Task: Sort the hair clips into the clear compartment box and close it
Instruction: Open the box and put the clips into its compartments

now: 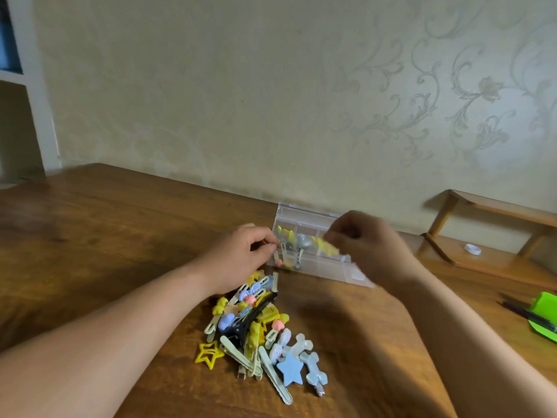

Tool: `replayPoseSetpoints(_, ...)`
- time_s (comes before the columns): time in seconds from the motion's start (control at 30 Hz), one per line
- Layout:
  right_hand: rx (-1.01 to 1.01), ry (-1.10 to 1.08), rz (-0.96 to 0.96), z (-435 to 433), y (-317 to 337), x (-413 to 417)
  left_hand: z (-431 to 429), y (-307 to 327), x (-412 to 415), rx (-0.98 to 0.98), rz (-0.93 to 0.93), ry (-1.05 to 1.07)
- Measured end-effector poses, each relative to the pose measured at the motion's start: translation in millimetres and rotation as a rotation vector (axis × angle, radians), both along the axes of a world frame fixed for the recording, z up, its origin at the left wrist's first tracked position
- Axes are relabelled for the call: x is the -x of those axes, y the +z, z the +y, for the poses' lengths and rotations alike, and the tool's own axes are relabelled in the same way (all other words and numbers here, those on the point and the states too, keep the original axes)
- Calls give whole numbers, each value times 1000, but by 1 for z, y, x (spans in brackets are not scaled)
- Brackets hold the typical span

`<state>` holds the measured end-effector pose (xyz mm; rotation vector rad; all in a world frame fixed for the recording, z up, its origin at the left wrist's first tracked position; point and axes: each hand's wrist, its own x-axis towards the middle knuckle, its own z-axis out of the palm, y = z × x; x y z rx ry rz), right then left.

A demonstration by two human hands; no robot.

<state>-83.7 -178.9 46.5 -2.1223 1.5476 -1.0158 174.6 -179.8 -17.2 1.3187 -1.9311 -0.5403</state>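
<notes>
head view. a clear compartment box (319, 268) of hard transparent plastic stands at the far side of a wooden table (90, 236), close to the wall (271, 86), which carries pale paper with an embossed scroll pattern. the box's lid (304, 217) is raised behind it. yellow clips and a silvery rounded one show through its dividers.

the loose hair clips (256, 327) lie heaped on the table nearer the person, between the two forearms, and the heap's far end lies just beside the box's left front corner. the shapes are smooth and moulded: a blue star (291, 369), a yellow star outline (208, 354), pale bone forms, long flat pale-green bars and one slim black clip (250, 318).

the left hand (241, 254) is curled, its thumb and forefinger pinching a pale clip (282, 251) at the box's left end. the right hand (370, 245) hovers over the box's right half with bent fingers. it is motion-blurred, so whether it grips anything cannot be told.

the grained table top runs wide to the left of the heap. to the right it is bounded by a low wooden shelf (488, 208) bearing a small white ring (472, 249). a glossy green object (545, 315) and dark pens (521, 310) sit at the right edge.
</notes>
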Motion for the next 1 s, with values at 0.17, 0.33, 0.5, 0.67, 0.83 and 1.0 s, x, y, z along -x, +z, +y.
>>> replayPoseSetpoints(0.17, -113, -206, 188, -71, 15, 19, 0, 0, 1, -6, 11, 5)
replayPoseSetpoints(0.33, -217, -215, 431, -100, 11, 17, -1, -1, 0, -3, 9, 14)
replayPoseSetpoints(0.5, -200, -274, 455, -103, -5, 14, 0, -1, -1, -9, 7, 12)
replayPoseSetpoints(0.67, -22, -316, 241, -73, -2, 17, 1, 1, -1, -10, -1, 13)
replayPoseSetpoints(0.83, 135, -205, 34, -8, -3, 2, 2, 3, -1, -20, 4, -1)
replayPoseSetpoints(1.0, -6, 170, 155, 42, -16, -22, 6, 5, 0, -33, 9, -2)
